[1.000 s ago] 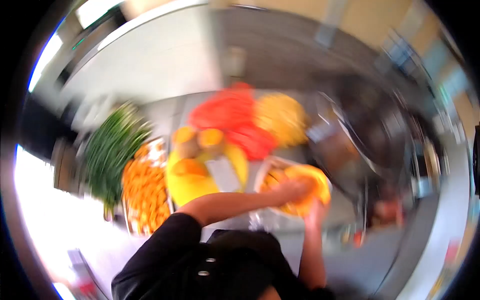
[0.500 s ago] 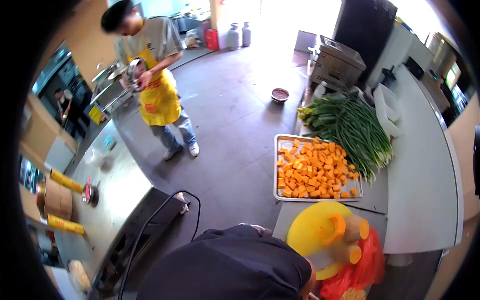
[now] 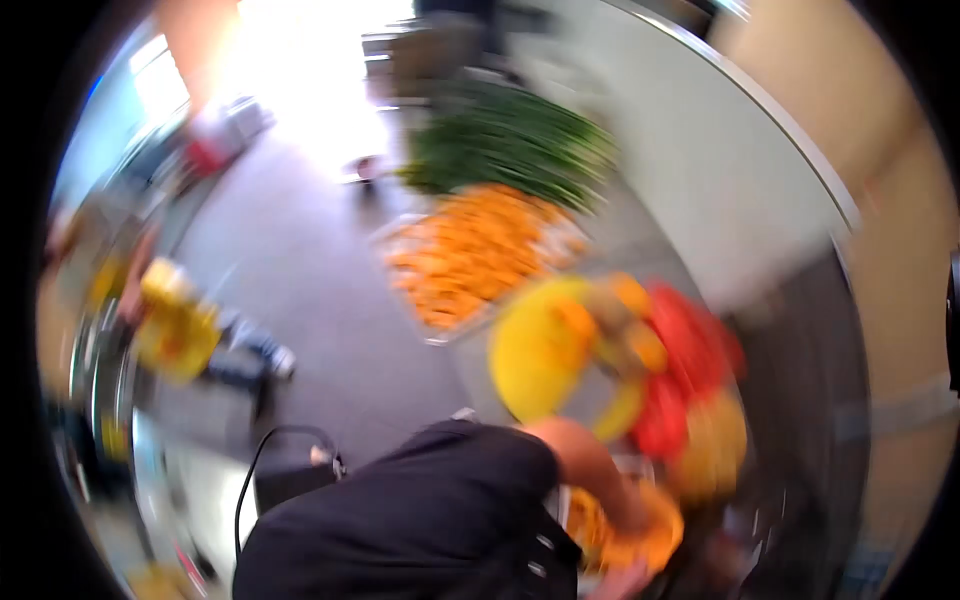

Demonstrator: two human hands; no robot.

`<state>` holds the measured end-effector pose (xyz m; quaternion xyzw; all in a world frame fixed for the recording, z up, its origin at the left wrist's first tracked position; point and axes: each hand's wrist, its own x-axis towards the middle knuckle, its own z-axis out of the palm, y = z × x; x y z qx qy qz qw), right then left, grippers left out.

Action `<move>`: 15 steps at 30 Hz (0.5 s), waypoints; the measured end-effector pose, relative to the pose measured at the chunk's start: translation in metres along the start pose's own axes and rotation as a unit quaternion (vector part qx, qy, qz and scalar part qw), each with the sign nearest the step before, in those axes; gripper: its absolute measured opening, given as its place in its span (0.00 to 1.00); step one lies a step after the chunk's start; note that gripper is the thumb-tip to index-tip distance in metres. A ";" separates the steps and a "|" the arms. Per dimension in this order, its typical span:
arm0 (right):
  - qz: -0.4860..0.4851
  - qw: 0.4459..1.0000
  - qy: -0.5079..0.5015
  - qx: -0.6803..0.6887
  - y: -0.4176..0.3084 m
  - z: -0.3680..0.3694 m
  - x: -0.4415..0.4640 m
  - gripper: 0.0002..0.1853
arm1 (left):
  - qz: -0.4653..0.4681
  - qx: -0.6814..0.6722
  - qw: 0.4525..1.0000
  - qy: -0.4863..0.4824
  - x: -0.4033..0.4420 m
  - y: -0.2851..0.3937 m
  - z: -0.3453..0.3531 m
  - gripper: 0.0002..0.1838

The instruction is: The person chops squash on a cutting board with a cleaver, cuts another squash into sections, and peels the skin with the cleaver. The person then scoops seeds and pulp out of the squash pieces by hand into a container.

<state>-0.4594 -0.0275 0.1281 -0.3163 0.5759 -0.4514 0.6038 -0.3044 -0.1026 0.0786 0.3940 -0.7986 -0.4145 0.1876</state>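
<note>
Motion blur smears this view. My left hand (image 3: pixel 628 512) reaches down from the dark sleeve to a large, rounded orange piece that looks like cut pumpkin (image 3: pixel 660 530), at the lower right. At the bottom edge, my right hand (image 3: pixel 622 580) is beside the same piece. The fingers of both hands are too blurred to make out. Next to them, orange scraps (image 3: pixel 588 522) lie in what looks like a pale container. Beyond the hands is a round yellow cutting board (image 3: pixel 520 350), bearing pumpkin pieces (image 3: pixel 572 335) and a blurred grey blade-like shape (image 3: pixel 592 392).
A metal tray (image 3: pixel 435 341) of orange chunks lies past the board, with long green onions (image 3: pixel 500 140) behind it. A red plastic bag (image 3: pixel 690 350) sits right of the board. A person in a yellow apron (image 3: pixel 180 335) stands at left. A black cable (image 3: pixel 245 490) loops nearby.
My view has swung right and down, so tray, board and onions have shifted left and up. My hands and the large orange piece have come into view at the lower right.
</note>
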 end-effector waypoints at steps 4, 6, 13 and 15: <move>-0.024 0.977 0.114 0.179 0.028 -0.011 0.000 0.30 | 0.193 0.388 0.885 -0.171 -0.008 -0.003 0.002 0.16; -0.048 0.969 0.128 0.204 0.042 -0.014 0.014 0.32 | 0.339 0.542 0.764 -0.083 -0.012 -0.008 0.006 0.12; -0.060 0.961 0.194 0.185 0.028 -0.003 -0.002 0.34 | 0.338 0.570 0.747 0.049 -0.012 0.005 -0.002 0.07; -0.074 0.962 0.198 0.171 0.031 0.001 0.000 0.34 | 0.314 0.581 0.750 0.042 -0.011 0.006 0.001 0.08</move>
